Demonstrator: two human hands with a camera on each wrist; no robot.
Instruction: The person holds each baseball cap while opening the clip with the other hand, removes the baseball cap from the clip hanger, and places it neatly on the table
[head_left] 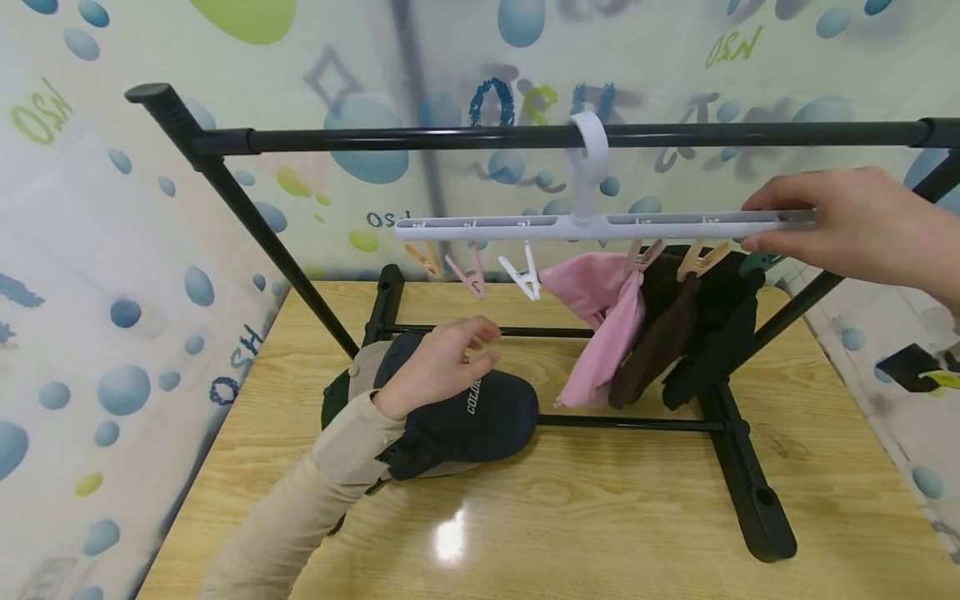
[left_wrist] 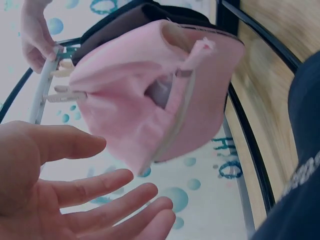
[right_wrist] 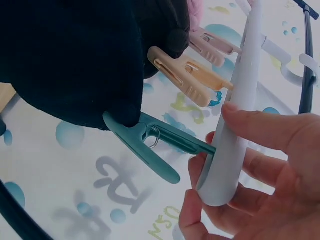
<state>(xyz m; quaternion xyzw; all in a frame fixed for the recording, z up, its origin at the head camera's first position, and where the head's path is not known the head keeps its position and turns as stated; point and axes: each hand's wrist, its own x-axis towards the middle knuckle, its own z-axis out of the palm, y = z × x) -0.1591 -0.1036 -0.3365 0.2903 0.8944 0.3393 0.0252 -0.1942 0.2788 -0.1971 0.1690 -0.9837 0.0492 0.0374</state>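
Observation:
My right hand [head_left: 862,225] grips the right end of a white clip hanger [head_left: 495,227], with thumb and fingers round the bar [right_wrist: 230,165]. The hanger's hook sits over a black rail [head_left: 450,137]. From its right half hang a pink cap [head_left: 600,333], a dark brown cap [head_left: 656,358] and a black cap [head_left: 720,342], held by clothespins; a green clothespin [right_wrist: 145,145] holds the outermost one. Over a pile of caps my left hand [head_left: 442,362] hovers, fingers relaxed with nothing between them. A navy cap [head_left: 506,425] with white lettering tops that pile.
Three free clothespins, yellow [head_left: 425,259], pink [head_left: 470,273] and white [head_left: 522,273], dangle from the hanger's left half. The black rack's foot [head_left: 750,492] stands on a wooden table [head_left: 600,517]. Behind is a patterned backdrop [head_left: 525,83].

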